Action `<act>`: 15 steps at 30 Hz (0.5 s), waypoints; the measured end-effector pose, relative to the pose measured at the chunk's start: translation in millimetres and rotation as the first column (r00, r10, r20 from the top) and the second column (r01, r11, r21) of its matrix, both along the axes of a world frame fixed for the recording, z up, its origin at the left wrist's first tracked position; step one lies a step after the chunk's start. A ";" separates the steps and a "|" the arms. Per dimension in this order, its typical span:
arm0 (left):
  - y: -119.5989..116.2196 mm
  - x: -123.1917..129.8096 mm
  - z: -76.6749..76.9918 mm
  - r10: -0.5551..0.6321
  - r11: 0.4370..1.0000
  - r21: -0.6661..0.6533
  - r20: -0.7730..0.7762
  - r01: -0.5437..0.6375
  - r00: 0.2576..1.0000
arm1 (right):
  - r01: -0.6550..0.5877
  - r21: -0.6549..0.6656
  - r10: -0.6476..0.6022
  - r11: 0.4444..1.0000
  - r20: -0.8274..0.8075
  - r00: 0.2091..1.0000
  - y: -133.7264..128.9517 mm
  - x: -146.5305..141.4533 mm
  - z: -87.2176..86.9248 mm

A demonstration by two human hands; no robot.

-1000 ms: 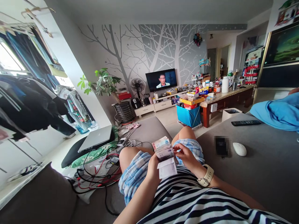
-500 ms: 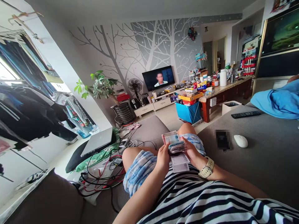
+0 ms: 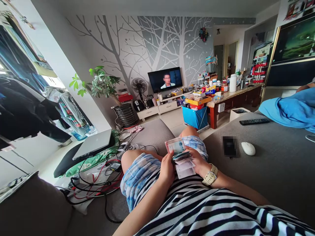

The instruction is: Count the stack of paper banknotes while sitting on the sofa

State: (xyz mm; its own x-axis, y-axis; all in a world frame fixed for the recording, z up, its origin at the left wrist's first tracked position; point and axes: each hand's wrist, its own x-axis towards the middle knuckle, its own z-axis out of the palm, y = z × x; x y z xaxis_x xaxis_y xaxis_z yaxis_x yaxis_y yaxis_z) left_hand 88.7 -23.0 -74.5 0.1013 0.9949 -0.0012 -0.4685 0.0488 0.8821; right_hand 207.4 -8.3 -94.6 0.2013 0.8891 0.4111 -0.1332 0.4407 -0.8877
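Between my two hands, above my lap, is a stack of banknote-like papers [image 3: 182, 158], fanned and folded in layers. My left hand [image 3: 167, 167] is closed on its left edge, thumb on top. From the right, my right hand [image 3: 199, 161] grips the same stack, with a cream watch [image 3: 210, 175] on that wrist. A pinkish and bluish note [image 3: 175, 146] sticks up beyond the stack. White slips [image 3: 185, 169] with small print hang below it, toward my striped shirt [image 3: 209, 206].
To the right on the grey sofa [image 3: 265, 170] lie a white mouse [image 3: 248, 148], a blurred dark object [image 3: 229, 146] and a remote [image 3: 254, 122]. Tangled cables [image 3: 98, 188] and a laptop [image 3: 93, 143] are at the left. Another person's arm [image 3: 306, 86] shows at the right edge.
The whole view has shifted, so my hands and the papers appear slightly further left. Both hands still hold the stack, and the note beyond it leans a little differently.
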 end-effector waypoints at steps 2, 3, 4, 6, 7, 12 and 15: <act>2.4 0.6 -5.8 -0.016 1.000 -0.016 -0.002 0.016 1.000 | -0.186 -0.068 0.181 0.980 -0.078 0.980 -1.1 0.3 0.7; 3.7 1.0 -8.1 -0.026 0.999 -0.022 -0.008 0.026 1.000 | -0.271 -0.094 0.258 0.958 -0.129 0.958 -1.2 0.9 2.3; 5.1 1.3 -9.7 -0.034 0.999 -0.026 -0.013 0.034 0.999 | -0.329 -0.108 0.307 0.938 -0.176 0.935 -0.6 1.6 4.5; 8.0 1.9 -9.6 -0.044 0.999 -0.028 -0.019 0.043 0.999 | -0.380 -0.112 0.350 0.918 -0.219 0.911 2.4 3.6 11.1; 9.5 2.2 -7.8 -0.043 0.999 -0.023 -0.016 0.043 0.999 | -0.392 -0.108 0.363 0.913 -0.218 0.906 4.8 4.9 15.0; 16.6 7.0 16.7 -0.031 0.999 -0.026 0.035 0.032 0.999 | -0.416 -0.074 0.405 0.906 -0.129 0.905 14.7 16.2 38.1; 18.1 15.4 36.0 -0.017 0.999 -0.034 0.054 0.019 0.998 | -0.480 -0.079 0.472 0.874 -0.103 0.876 10.6 27.7 51.9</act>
